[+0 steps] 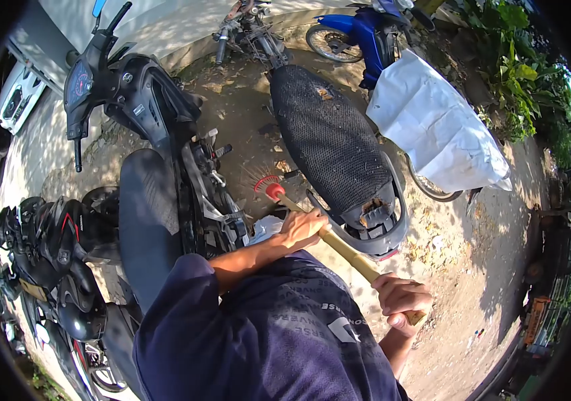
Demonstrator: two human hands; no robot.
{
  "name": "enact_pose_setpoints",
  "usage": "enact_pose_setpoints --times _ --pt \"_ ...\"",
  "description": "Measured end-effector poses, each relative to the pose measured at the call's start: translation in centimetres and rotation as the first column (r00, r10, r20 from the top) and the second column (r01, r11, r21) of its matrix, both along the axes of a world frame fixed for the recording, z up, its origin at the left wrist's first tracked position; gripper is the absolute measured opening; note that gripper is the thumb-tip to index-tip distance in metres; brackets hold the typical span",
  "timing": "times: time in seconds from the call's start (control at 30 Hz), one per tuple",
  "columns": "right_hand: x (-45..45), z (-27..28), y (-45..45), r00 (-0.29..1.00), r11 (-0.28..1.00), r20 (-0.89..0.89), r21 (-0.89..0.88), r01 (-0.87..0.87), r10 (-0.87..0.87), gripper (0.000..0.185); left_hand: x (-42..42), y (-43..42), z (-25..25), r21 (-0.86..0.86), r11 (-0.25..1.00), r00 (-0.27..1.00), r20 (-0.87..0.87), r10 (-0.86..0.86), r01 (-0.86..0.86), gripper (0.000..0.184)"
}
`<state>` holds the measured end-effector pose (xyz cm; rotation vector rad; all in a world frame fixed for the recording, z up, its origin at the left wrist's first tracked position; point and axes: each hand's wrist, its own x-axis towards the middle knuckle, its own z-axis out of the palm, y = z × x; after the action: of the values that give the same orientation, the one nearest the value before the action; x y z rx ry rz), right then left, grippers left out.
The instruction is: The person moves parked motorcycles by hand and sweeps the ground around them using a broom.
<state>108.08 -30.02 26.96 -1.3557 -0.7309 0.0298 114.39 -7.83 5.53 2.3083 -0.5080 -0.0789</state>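
In the head view, taken as a clock face with twelve at the top, a rake point(351, 256) lies aslant from the centre toward four o'clock. Its red head point(273, 189) is near the centre, thin tines fanned toward ten o'clock over the dirt ground point(451, 294), between two parked motorcycles; whether the tines touch the ground cannot be told. Both hands are closed around the pale, bamboo-like handle. The left hand point(303, 228) is wrapped around it just below the head, and the right hand point(402, 298) grips it at four o'clock from the left, near the butt, which pokes out past the fingers.

At one o'clock stands a motorcycle with a black mesh-covered seat point(332, 137), torn at its near end; the handle passes close to its tail. Toward nine and ten o'clock is a black motorcycle point(148, 230) with a dial between its handlebars, and beyond it, at about half past eight, more motorcycles point(65, 257) crowd together. A blue motorcycle point(379, 40) is farther off near one o'clock, and a white sheet point(432, 120) drapes at two, with green plants point(516, 67) behind. A white car point(22, 100) shows at ten. Dry leaves point(436, 248) litter the ground between three and four o'clock.
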Motion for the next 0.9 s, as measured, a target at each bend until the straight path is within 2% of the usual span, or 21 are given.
enact_pose_setpoints --times 0.03,0.13,0.2,0.27,0.3,0.33,0.4,0.43,0.47,0.53,0.57,0.67,0.7,0.8,0.83,0.9 --pt "-0.1 -0.2 0.6 0.998 0.999 -0.026 0.007 0.052 -0.052 0.033 0.6 0.1 -0.2 0.003 1.0 0.999 0.029 0.025 -0.025 0.018" --pt "1.3 -3.1 0.8 1.0 0.998 -0.007 -0.06 0.02 -0.021 0.026 2.6 1.3 -1.4 0.059 0.988 0.988 -0.05 0.146 -0.143 0.022" --pt "3.0 -5.2 2.0 0.996 0.953 0.079 -0.302 -0.006 0.031 0.02 3.6 2.4 -4.0 0.048 0.974 0.975 0.026 0.22 -0.221 0.023" --pt "3.9 -6.1 4.1 0.981 0.783 0.138 -0.621 -0.024 0.139 0.016 5.1 3.6 -8.1 0.023 0.966 0.965 0.051 0.257 -0.258 0.022" --pt "3.4 -6.9 5.0 0.974 0.758 0.163 -0.652 -0.013 0.156 0.018 5.6 3.3 -9.2 -0.05 0.952 0.953 -0.059 0.298 -0.301 0.02" --pt "3.0 -7.4 5.7 0.967 0.731 0.182 -0.682 -0.005 0.176 0.02 5.8 2.8 -9.7 -0.079 0.962 0.965 -0.047 0.26 -0.263 0.019" --pt "2.3 -6.3 6.0 0.964 0.724 0.196 -0.69 0.003 0.182 0.023 5.5 1.9 -10.6 -0.136 0.971 0.981 -0.027 0.194 -0.195 0.018" --pt "2.1 -5.4 5.7 0.964 0.727 0.196 -0.686 0.006 0.178 0.025 5.2 1.7 -10.5 -0.121 0.981 0.985 0.074 0.159 -0.149 0.019" --pt "2.0 -4.4 5.2 0.963 0.73 0.202 -0.683 0.01 0.176 0.026 4.9 1.8 -10.2 -0.141 0.987 0.992 0.087 0.088 -0.075 0.02" --pt "1.8 -1.7 4.4 0.956 0.789 0.26 -0.612 0.052 0.139 0.032 4.2 2.3 -5.1 -0.172 0.982 0.99 0.124 -0.06 0.081 0.022" --pt "1.5 -0.6 4.1 0.956 0.843 0.278 -0.533 0.078 0.088 0.034 3.5 2.3 -2.2 -0.223 0.971 0.966 0.257 -0.03 0.09 0.027" --pt "-0.3 2.5 3.9 0.965 0.935 0.218 -0.289 0.204 -0.143 0.041 1.5 1.4 1.9 -0.043 0.999 0.989 0.145 -0.019 0.025 0.03" --pt "-0.3 2.6 3.6 0.968 0.953 0.213 -0.239 0.184 -0.133 0.037 1.1 1.2 1.7 -0.049 0.999 0.989 0.146 0.02 -0.013 0.033" --pt "-0.2 0.2 2.7 0.973 0.935 0.231 -0.339 0.107 -0.027 0.027 0.7 1.6 0.7 0.013 0.987 0.982 0.101 0.158 -0.16 0.033" --pt "-0.1 -1.3 2.8 0.979 0.923 0.202 -0.379 0.074 0.004 0.02 0.7 1.6 -0.5 0.029 0.974 0.974 0.013 0.225 -0.225 0.031" --pt "-1.1 -3.9 3.6 0.983 0.883 0.182 -0.461 0.091 -0.007 0.018 0.1 1.5 -3.9 -0.055 0.978 0.979 -0.055 0.196 -0.199 0.028"
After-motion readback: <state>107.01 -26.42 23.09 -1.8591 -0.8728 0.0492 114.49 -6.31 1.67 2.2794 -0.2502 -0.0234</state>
